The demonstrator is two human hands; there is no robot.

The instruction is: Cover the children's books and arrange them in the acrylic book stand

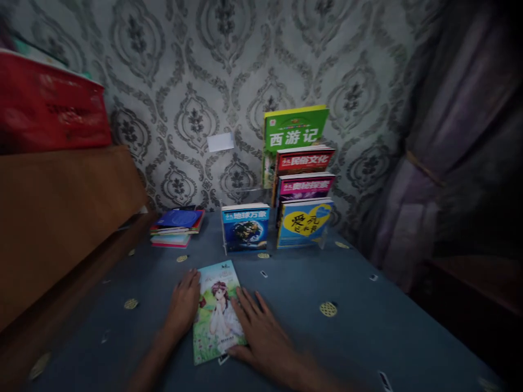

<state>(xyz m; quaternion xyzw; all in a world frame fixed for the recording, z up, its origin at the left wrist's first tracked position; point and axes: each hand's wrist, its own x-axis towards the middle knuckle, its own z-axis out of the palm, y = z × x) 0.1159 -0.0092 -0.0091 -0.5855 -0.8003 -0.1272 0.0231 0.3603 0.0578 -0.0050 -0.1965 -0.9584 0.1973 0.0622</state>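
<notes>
A thin book [218, 313] with a drawn girl on its pale green and blue cover lies face up on the table, slightly turned. At its left edge rests my left hand [186, 299], fingers stretched forward along the side and partly hidden from view. My right hand [263, 329] lies over the lower right edge with its fingers spread, some tips on the cover. Behind, a clear stand holds a blue book with a globe [246, 228], a blue book with a yellow heart [305, 223], a pink-titled book [306, 187], a red-titled book [306, 161] and a tall green book [295, 130].
A small stack of books [177, 220] lies at the back left of the blue-covered table [294, 305]. On the left, a red bag [55, 103] sits on a brown wooden piece of furniture [69, 218]. A tied curtain [429, 174] hangs at the right, before the patterned wall.
</notes>
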